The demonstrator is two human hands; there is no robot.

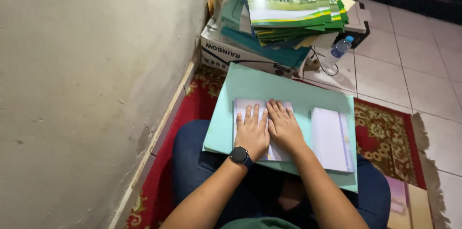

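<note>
The person sits on the floor with a pale green board (250, 89) across the lap, its far edge close to a cardboard box (226, 53) against the wall. Both hands lie flat and released, fingers stretched, pressing side by side on a white sheet of paper (240, 106) that rests on the left half of the board. The left hand (251, 132), with a dark watch (239, 155) on its wrist, covers the sheet's left part; the right hand (284, 127) touches it just beside, thumbs nearly meeting. Neither hand grasps anything. On the board's right half, apart from the hands, lies a white stack of paper (331, 138). Beyond, a tall pile of green folders (288, 12) sits on the box, and 1 plastic bottle (337, 54) stands on the tiles beside it. A red patterned rug (385, 132) lies underneath.
</note>
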